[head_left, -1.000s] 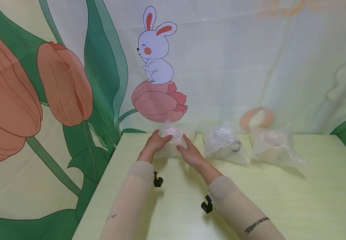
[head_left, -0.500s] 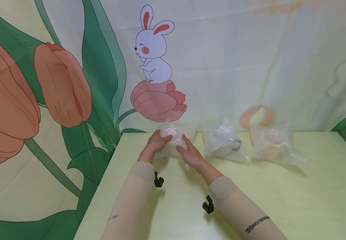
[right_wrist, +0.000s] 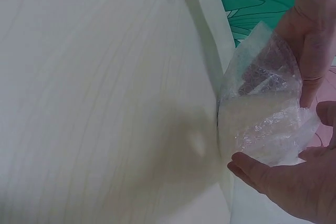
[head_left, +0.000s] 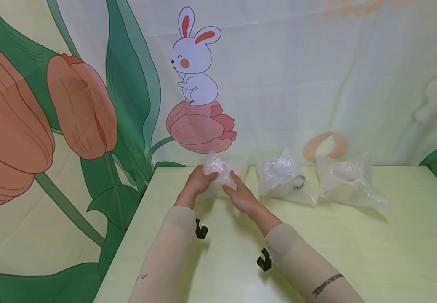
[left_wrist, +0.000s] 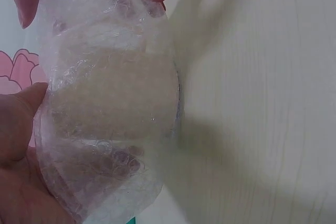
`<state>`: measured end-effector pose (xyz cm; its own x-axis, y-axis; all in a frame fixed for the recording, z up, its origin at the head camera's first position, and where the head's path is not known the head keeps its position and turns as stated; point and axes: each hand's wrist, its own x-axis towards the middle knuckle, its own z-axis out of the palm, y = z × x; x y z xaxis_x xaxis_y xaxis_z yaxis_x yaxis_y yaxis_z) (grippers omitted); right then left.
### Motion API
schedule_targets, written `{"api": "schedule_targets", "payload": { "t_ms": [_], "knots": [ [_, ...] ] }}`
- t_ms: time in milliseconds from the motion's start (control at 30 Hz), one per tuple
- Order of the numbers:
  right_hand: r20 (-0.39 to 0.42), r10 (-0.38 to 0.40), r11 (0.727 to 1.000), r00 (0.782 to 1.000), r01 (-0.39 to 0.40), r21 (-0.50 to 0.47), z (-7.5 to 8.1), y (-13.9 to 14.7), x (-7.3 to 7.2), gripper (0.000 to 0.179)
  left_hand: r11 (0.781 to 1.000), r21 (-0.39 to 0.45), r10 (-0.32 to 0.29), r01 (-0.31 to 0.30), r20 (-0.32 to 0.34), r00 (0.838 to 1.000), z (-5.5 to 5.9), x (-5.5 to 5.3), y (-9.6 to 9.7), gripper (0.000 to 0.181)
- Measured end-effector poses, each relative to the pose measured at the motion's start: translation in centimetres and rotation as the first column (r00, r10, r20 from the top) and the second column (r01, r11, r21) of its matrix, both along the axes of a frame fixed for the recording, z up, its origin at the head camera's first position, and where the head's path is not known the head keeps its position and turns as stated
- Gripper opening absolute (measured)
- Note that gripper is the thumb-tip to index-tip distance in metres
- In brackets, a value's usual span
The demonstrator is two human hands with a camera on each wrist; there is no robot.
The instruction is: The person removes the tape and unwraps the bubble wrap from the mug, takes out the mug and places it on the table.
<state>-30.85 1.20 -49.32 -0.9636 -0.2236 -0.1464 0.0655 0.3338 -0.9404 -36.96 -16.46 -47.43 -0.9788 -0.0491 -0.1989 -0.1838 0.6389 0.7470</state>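
Note:
In the head view, a clear bubble-wrapped package [head_left: 216,190] stands at the table's back edge, left of two similar ones. A pale, cream-coloured thing shows through its wrap; its exact kind is hidden. My left hand [head_left: 197,183] grips its left side, thumb at the near face and some fingers behind the plastic, as the left wrist view shows. My right hand [head_left: 243,198] holds its right side with thumb and fingers spread. Seen from the right wrist, the right hand's fingertips [right_wrist: 240,159] touch the lower part of the package [right_wrist: 262,116].
Two more bubble-wrapped packages, a middle one [head_left: 284,179] with dark marks and a right one [head_left: 349,185], line the back of the pale table [head_left: 393,252]. Behind hangs a cloth backdrop [head_left: 279,84] printed with tulips and a rabbit. A small black clip hangs by each cuff.
The view shifts slightly with the head. Both hands stay on the left package, which hardly moves.

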Motion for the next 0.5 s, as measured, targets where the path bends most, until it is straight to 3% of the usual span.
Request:
{"api": "schedule_targets", "payload": {
  "t_ms": [300, 500],
  "knots": [
    [-0.014, -0.003, 1.0, 1.0, 0.003, 0.012, 0.0, 0.2, 0.8, 0.07, 0.999, -0.017, 0.03, -0.031, -0.035, 0.999, -0.1, 1.2, 0.3, 0.065],
    [-0.011, 0.021, 1.0, 1.0, -0.02, 0.01, 0.0, 0.5, 1.7, 0.069, 0.998, -0.007, 0.06, -0.061, -0.018, 0.998, 0.0, 2.4, 0.1, 0.067]
  ]
}}
